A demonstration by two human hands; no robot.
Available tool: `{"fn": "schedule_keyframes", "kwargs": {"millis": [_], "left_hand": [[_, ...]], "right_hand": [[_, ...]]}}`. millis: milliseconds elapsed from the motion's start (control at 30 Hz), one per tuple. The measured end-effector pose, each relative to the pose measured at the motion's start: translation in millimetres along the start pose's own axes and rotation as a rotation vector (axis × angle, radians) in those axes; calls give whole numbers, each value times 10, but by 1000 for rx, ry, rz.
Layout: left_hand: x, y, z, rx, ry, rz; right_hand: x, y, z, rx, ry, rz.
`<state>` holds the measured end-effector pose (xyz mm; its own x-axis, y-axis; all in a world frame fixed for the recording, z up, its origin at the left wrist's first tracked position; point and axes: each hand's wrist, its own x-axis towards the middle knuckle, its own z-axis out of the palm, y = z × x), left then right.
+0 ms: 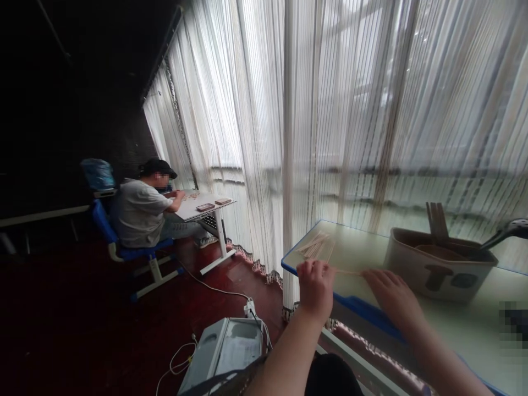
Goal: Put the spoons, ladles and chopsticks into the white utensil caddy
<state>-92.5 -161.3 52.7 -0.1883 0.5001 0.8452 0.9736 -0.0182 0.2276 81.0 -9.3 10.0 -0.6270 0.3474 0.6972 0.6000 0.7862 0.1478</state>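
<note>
Pinched between the left hand (317, 286) and the right hand (390, 289), a thin stick (350, 273) spans the gap between them, left of the beige bin (437, 280) and over the table (358, 245). The thumbs are hidden, so the firmness of either hold cannot be told. Uneven pull or a bending twist might snap so slender a piece; a slack right-hand pinch could let it slip. Loose sticks (317, 246), farther left of the bin and just beyond the left knuckles, may be scattered if that hand pushes forward. Pose: left forearm rising steeply, fingers curled, well left of the bin; right forearm slanting inward on the bin's near side, back of the hand uppermost, fingers directed away from the bin.
</note>
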Motion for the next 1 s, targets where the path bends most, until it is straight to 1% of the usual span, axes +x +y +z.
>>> {"fn": "schedule_keyframes", "kwargs": {"millis": [33,67,133,167,200,233,300,367,400,500,567,667,800,900,1000], "left_hand": [[22,25,26,-42,76,-8],[45,56,69,-96,174,-51],[110,127,199,-255,368,-228],[154,165,279,-363,424,-330],[205,204,363,-489,430,-417],[260,242,448,-623,384,-474],[367,318,602,-860,220,-506],[451,395,717,-1009,78,-500],[483,435,757,-1053,41,-505],[566,554,819,-1124,6,-532],[634,624,830,-1133,-2,-550],[784,706,837,-1110,11,-554],[1047,802,851,-1100,2,-493],[1246,923,869,-1112,-61,-452],[1446,1095,886,-1167,-148,-392]], "right_hand": [[4,3,0,-4,18,20],[11,3,3,-6,39,41],[26,4,25,0,93,79],[32,8,44,9,118,95],[36,13,68,21,138,111],[37,21,95,35,149,129],[31,38,149,73,138,171],[19,49,186,122,94,218],[13,51,195,148,70,245],[0,46,176,224,34,331],[-5,38,140,271,63,370],[-8,26,88,331,153,370],[-2,10,41,386,283,378],[7,22,-37,406,383,470],[41,108,-233,426,435,525]]}}
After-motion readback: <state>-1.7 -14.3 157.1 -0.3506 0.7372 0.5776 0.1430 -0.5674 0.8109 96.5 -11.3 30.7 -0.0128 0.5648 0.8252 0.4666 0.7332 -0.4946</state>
